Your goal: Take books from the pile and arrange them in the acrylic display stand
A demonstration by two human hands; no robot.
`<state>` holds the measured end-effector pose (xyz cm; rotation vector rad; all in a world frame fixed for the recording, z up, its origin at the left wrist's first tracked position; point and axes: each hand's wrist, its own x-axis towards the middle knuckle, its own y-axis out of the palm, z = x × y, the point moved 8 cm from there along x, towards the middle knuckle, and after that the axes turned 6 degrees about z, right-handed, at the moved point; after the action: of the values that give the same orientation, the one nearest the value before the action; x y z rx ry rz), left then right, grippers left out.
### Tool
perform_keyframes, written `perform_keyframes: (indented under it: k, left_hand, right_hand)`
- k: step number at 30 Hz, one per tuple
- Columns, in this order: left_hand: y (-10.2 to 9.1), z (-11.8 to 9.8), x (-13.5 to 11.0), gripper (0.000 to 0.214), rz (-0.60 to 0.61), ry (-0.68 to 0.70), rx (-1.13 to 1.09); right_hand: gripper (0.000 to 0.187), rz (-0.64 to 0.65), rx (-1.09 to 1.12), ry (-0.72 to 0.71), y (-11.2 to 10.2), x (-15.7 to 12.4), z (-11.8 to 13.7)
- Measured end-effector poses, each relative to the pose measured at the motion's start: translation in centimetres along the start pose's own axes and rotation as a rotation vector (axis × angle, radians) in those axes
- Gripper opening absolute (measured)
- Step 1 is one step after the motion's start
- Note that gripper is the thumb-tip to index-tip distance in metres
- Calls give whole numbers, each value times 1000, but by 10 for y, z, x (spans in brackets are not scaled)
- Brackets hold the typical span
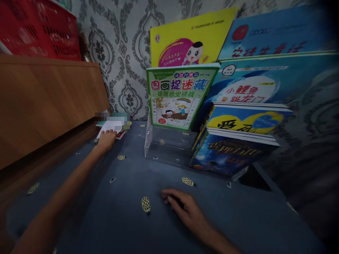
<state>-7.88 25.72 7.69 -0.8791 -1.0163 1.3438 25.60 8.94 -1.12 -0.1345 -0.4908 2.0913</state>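
Note:
My left hand [107, 139] is stretched out to the far left and lies on a white booklet [112, 125] on top of a small stack of books [122, 135]. Its fingers are spread over the paper, and I see no grip around the edge. Part of the stack is blurred. My right hand [182, 206] rests on the dark blue cloth [116, 218] in front, loosely curled and holding nothing, with a gap between thumb and fingers. Beyond it stands a clear stepped book rack [169, 153]. A green picture book [176, 118] leans upright in it.
A yellow book [212, 24], a blue book [265, 31], a teal book [251, 83], a blue-and-yellow book [243, 118] and a dark blue book [227, 155] fill other rack steps. To the left is a wooden cabinet [47, 102] with a red basket [42, 31]. Patterned wallpaper [127, 56] stands behind.

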Motion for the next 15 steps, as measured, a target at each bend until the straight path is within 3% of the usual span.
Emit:
perform_keyframes:
  k: [9, 15]
  left_hand:
    - [15, -48, -72, 43, 163, 108, 8]
    - [0, -80, -121, 45, 249, 208, -9]
  right_hand:
    - [44, -3, 19, 4, 3, 0, -3]
    - [44, -29, 18, -31, 2, 0, 3]
